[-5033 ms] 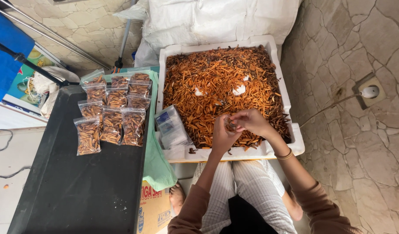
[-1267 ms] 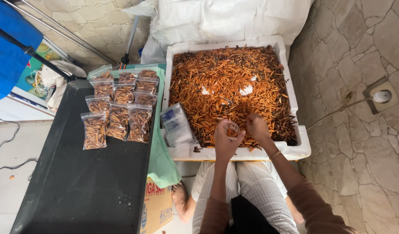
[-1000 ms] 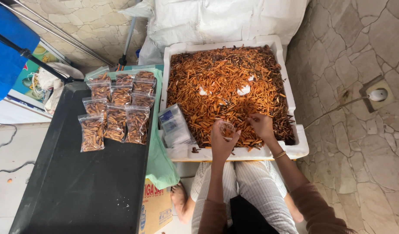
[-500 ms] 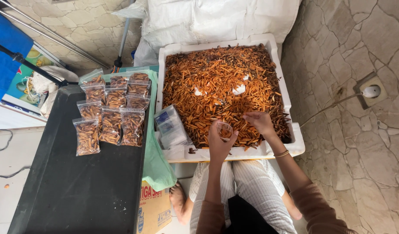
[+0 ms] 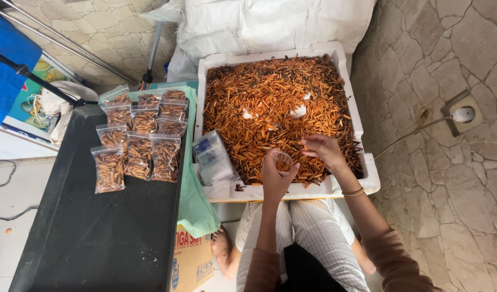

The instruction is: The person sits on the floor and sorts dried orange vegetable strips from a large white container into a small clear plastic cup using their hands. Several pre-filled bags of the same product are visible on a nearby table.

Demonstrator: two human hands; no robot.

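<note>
A white foam box [image 5: 370,178] on my lap is full of orange-brown fried snack sticks [image 5: 275,103]. My left hand [image 5: 274,177] holds a small clear plastic bag [image 5: 282,160] open over the near edge of the box. My right hand [image 5: 325,151] hovers just right of the bag, fingers pinched over the sticks. A stack of empty clear bags [image 5: 212,158] leans at the box's left front corner.
Several filled snack bags [image 5: 139,139] lie in rows on a black table [image 5: 97,238] to my left, over a green cloth [image 5: 197,208]. A cardboard box [image 5: 190,259] stands below. White sacks [image 5: 270,21] sit behind the foam box. A wall socket [image 5: 464,114] is at right.
Both hands stayed at the near edge of the box. My right hand moved between the sticks and the bag in my left hand. The view shifted slightly.
</note>
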